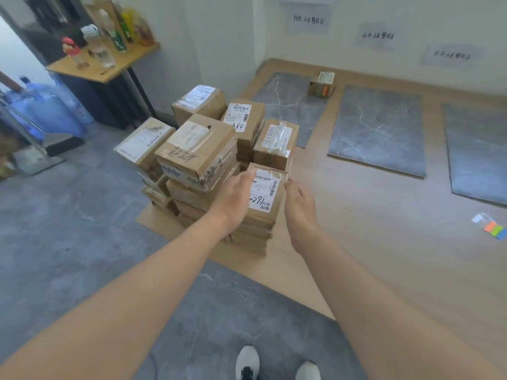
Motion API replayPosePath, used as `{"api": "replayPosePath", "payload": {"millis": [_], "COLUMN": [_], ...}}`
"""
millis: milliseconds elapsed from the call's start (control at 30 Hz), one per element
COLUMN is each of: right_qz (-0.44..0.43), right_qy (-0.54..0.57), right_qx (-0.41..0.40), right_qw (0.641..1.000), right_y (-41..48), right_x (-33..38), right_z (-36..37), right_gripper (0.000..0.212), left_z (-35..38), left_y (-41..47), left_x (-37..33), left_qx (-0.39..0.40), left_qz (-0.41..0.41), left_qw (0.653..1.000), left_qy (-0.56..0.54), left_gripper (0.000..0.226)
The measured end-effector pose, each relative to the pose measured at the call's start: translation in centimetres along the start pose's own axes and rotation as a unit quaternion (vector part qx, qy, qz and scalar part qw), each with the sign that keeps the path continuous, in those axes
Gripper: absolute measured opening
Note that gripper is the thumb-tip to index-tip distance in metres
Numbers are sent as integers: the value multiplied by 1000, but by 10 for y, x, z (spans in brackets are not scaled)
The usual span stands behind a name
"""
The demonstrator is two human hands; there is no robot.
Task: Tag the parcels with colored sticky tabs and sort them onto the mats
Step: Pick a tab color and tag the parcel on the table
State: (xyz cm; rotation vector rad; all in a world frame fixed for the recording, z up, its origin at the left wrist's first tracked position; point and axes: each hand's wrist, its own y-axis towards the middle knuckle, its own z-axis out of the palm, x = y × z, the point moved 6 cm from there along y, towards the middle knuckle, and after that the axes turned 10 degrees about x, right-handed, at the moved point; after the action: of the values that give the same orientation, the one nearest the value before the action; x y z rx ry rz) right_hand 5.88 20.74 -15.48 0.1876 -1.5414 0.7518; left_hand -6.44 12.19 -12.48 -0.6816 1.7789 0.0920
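Floor: grey stone-look floor point(68, 229) on the left; pale wood-look flooring point(384, 229) on the right, running to the back wall.
Mats: three grey marbled mats side by side on the wood-look flooring: left mat point(285, 105), middle mat point(378, 130), right mat point(477, 154).
Wall: three paper signs point(308, 20) with handwriting, one above each mat.
Counter: wooden counter point(109, 68) in the left corner, carrying bottles point(101, 48); blue water jugs point(52, 108) stand on the floor beside it.
Pile: brown cardboard parcels point(197, 154) stacked in several columns, taped, with white shipping labels.
Top parcel point(264, 193): small flat box on the nearest column; white barcode label facing up with black handwritten digits.
Tagged parcel point(321, 86): small box at the far right corner of the left mat, with an orange tab point(324, 91) on its near side.
Sticky tabs point(495, 229): orange, green and blue strips lying on the flooring, far right, near the right mat.
Left hand point(233, 198): fingers extended, tips against the top parcel's left edge.
Right hand point(299, 204): relaxed and spread, just beside the right edge; contact unclear.
Shoes point(247, 363): white, at the bottom edge.
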Motion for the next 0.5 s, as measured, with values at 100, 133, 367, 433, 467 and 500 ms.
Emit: {"api": "replayPosePath", "payload": {"millis": [100,133,367,433,467,500], "right_qz": [21,27,84,97,102,106], "right_qy": [-22,-22,-10,0,2,1], "right_qx": [15,20,18,14,11,8], "right_qw": [999,999,996,995,995,994], "right_y": [-4,-5,-16,-18,-19,-21], "right_x": [-13,-16,-29,-30,-31,-31], "right_z": [8,10,13,11,10,8], "right_gripper": [31,31,35,36,37,37], "left_z": [-2,-1,-1,-1,0,2], "left_y": [1,2,-3,0,3,5], "left_x": [15,20,28,34,41,46], "left_qx": [-12,-9,-14,-20,-19,-18], "left_qz": [-17,-25,-43,-58,-67,-71], "left_qw": [1000,1000,999,997,996,996], "left_qy": [10,9,-23,-43,-51,-56], "left_gripper": [35,34,48,61,62,62]}}
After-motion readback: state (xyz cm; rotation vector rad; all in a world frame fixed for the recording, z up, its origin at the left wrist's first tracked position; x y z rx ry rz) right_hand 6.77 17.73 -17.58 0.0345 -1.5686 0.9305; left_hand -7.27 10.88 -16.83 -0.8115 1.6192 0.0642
